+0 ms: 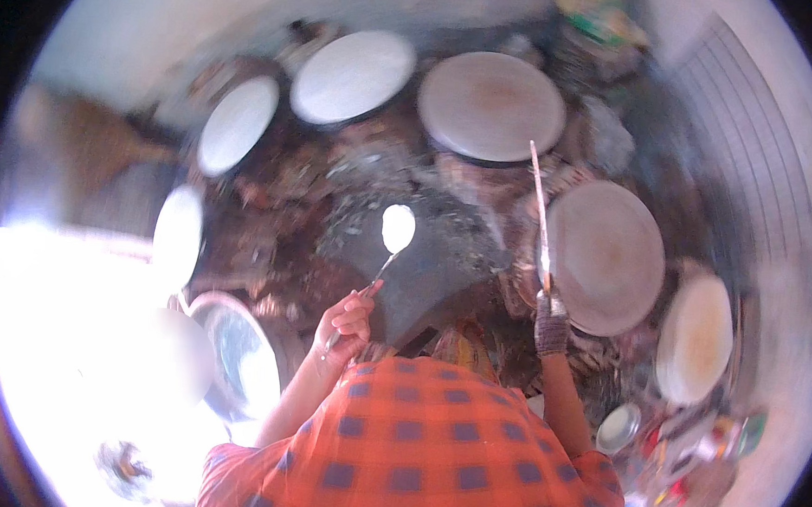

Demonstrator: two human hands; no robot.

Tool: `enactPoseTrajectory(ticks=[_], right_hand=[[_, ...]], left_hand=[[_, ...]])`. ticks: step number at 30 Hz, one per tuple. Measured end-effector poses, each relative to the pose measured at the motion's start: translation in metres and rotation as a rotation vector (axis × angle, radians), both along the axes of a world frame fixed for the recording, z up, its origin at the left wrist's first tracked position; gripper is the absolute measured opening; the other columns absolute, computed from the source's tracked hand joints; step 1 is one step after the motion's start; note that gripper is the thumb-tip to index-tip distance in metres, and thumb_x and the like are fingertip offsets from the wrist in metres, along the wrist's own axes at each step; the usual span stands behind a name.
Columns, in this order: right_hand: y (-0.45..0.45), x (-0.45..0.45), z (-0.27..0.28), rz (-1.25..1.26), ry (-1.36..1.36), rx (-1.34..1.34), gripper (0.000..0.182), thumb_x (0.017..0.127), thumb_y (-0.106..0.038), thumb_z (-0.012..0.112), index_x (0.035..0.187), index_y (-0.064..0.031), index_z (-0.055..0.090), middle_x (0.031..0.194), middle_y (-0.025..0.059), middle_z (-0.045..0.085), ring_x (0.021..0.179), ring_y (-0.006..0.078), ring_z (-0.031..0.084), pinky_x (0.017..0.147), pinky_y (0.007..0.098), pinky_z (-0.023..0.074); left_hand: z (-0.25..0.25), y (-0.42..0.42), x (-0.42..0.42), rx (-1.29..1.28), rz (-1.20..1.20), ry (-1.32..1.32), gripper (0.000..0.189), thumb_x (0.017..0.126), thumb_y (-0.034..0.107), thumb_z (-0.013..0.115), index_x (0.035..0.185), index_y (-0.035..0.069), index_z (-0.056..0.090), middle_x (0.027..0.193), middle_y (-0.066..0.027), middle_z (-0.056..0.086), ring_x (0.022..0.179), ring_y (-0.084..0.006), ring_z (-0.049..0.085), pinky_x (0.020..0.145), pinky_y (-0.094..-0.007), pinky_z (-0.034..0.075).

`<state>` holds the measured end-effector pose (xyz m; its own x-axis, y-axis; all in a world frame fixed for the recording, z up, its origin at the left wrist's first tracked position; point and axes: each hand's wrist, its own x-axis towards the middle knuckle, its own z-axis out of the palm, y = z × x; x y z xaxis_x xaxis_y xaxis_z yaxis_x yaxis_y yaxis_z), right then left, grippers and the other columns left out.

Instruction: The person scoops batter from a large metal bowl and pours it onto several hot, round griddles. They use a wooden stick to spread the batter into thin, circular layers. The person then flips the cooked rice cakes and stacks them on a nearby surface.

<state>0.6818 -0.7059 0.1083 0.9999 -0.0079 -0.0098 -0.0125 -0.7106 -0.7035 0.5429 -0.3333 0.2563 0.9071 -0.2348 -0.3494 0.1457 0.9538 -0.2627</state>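
My bare left hand [346, 324] grips the thin handle of a metal ladle or large spoon [398, 229]. Its bowl looks bright white, and I cannot tell whether that is its contents or glare. On my right hand [551, 325] is a dark knitted glove; its fingers close around a long, narrow metal spatula or blade [540, 206]. This tool points away from me, alongside a round, greyish flat griddle or plate [604, 259]. Beyond its tip sits another round griddle or plate [492, 105] with a brownish middle. Both tools are held apart, over dark ground.
More round plates curve around me: two whitish ones [354, 76] [238, 126] ahead, a glaring one [178, 238] at left, a brown-centred one [695, 339] at right. A wide basin [201, 304] stands at left. A small bowl [618, 428] and mixed packets [708, 439] lie at right.
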Motion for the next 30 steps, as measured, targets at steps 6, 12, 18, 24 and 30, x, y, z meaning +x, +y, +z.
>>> enactPoseTrajectory(ticks=[6, 12, 18, 24, 30], right_hand=[[0.219, -0.089, 0.022, 0.381, 0.552, 0.504, 0.020, 0.094, -0.026, 0.058, 0.097, -0.0069, 0.063, 0.067, -0.0018, 0.059, 0.046, 0.0058, 0.051, 0.041, 0.0224, 0.0403], [0.398, -0.231, 0.066, 0.816, 0.864, 0.266, 0.029, 0.094, -0.020, 0.055, 0.117, -0.0019, 0.058, 0.065, 0.0008, 0.057, 0.050, 0.0075, 0.052, 0.046, 0.0245, 0.0442], [0.510, -0.311, 0.053, 0.971, 1.381, -0.080, 0.055, 0.091, -0.009, 0.046, 0.144, -0.0187, 0.035, 0.080, 0.0099, 0.060, 0.053, 0.0169, 0.058, 0.045, 0.0321, 0.0487], [0.587, -0.384, 0.013, 0.829, 1.540, -0.215, 0.049, 0.091, -0.008, 0.046, 0.139, -0.0136, 0.037, 0.082, 0.0140, 0.061, 0.053, 0.0217, 0.059, 0.041, 0.0337, 0.0457], [0.633, -0.432, -0.038, 1.077, 1.305, -0.400, 0.024, 0.091, -0.019, 0.050, 0.111, -0.0073, 0.056, 0.070, 0.0098, 0.061, 0.048, 0.0191, 0.056, 0.039, 0.0319, 0.0440]], left_hand=[[-0.004, 0.112, -0.248, 1.018, 0.235, 0.437, 0.043, 0.101, 0.014, 0.039, 0.143, 0.016, 0.035, 0.066, 0.0011, 0.042, 0.041, -0.0066, 0.036, 0.036, -0.0217, 0.034], [-0.086, 0.193, -0.416, 0.949, 0.492, 0.680, 0.029, 0.100, 0.016, 0.038, 0.127, 0.010, 0.043, 0.064, 0.0019, 0.043, 0.040, -0.0065, 0.037, 0.034, -0.0216, 0.034], [-0.172, 0.254, -0.522, 0.663, 0.470, 0.830, 0.013, 0.099, 0.017, 0.042, 0.109, 0.014, 0.047, 0.068, 0.0033, 0.047, 0.045, -0.0056, 0.040, 0.039, -0.0216, 0.036], [-0.216, 0.320, -0.572, 0.891, 0.240, 1.091, 0.017, 0.092, 0.014, 0.046, 0.107, 0.009, 0.053, 0.067, 0.0006, 0.050, 0.048, -0.0085, 0.045, 0.042, -0.0262, 0.038], [-0.239, 0.348, -0.562, 1.175, -0.064, 1.200, 0.030, 0.088, 0.015, 0.044, 0.113, 0.003, 0.054, 0.069, -0.0053, 0.054, 0.051, -0.0154, 0.052, 0.048, -0.0334, 0.044]])
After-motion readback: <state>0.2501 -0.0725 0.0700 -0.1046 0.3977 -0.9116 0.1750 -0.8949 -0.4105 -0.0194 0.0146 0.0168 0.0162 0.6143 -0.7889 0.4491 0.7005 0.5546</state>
